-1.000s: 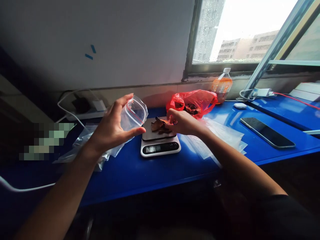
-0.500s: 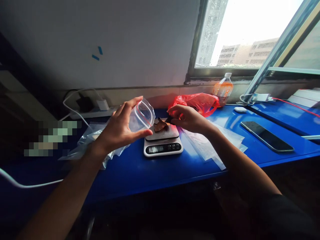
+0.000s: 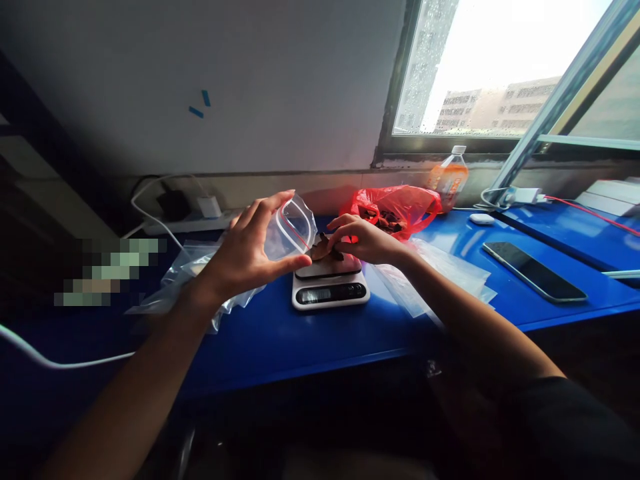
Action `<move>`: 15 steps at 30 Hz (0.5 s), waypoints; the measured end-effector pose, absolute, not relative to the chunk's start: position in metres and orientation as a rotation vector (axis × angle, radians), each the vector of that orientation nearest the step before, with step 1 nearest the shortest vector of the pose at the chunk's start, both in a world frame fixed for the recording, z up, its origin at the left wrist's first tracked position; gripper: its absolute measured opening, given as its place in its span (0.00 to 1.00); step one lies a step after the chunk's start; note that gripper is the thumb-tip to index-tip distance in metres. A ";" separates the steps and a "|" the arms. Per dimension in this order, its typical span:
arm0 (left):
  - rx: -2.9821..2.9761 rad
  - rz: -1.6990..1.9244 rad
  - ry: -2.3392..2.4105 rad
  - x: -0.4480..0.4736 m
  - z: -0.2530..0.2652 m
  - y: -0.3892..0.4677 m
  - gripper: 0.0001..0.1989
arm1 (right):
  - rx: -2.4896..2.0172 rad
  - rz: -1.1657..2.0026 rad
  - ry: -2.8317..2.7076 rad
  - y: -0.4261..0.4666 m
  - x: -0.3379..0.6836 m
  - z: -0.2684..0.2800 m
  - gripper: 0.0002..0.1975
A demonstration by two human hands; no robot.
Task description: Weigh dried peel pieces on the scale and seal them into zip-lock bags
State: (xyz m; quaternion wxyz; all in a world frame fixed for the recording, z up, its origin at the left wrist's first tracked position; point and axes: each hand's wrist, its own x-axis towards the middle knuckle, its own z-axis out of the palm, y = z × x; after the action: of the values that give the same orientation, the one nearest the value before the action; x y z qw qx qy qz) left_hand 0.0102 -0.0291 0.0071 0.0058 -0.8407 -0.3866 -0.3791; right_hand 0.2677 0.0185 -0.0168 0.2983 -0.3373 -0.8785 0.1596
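Observation:
My left hand (image 3: 247,250) is closed on a clear zip-lock bag (image 3: 290,230), with the thumb and fingers spreading its red-lined mouth toward the right. A white digital kitchen scale (image 3: 331,295) stands just below and right of that mouth. On its metal plate lie brown, dried-looking pieces (image 3: 321,248), whose exact kind I cannot make out. Over the plate, my right hand (image 3: 369,239) has its fingertips curled around some of these pieces, close to the bag's opening. The fingers partly hide what they grip.
Behind my right hand sits a red plastic bag (image 3: 420,207) holding more dark brown pieces, beside an orange drink bottle (image 3: 449,179). Flat clear bags (image 3: 450,273) lie right of the scale, with a phone (image 3: 535,272) beyond. Crumpled clear bags (image 3: 175,273) and a power strip (image 3: 227,220) are left.
My right hand has shifted slightly down and left onto the brown pieces, its fingers curling closer to the bag. Dark pieces inside the red bag show more. The left hand keeps its hold.

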 end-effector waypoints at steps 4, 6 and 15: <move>-2.627 -1.197 -1.199 0.010 0.008 -0.031 0.48 | -0.940 0.504 -2.369 0.025 0.266 -0.022 0.08; -2.637 -1.195 -1.198 0.011 0.009 -0.032 0.47 | -0.910 0.562 -2.430 0.027 0.262 -0.022 0.08; -2.730 -1.155 -1.256 0.012 0.004 -0.027 0.45 | -0.728 0.430 -2.582 0.027 0.243 -0.022 0.13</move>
State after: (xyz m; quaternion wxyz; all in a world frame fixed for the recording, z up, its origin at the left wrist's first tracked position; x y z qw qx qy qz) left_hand 0.0119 -0.0268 0.0038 -0.0392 -0.8473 -0.3898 -0.3585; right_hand 0.2432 0.0271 -0.0221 0.2107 -0.2620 -0.9290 0.1547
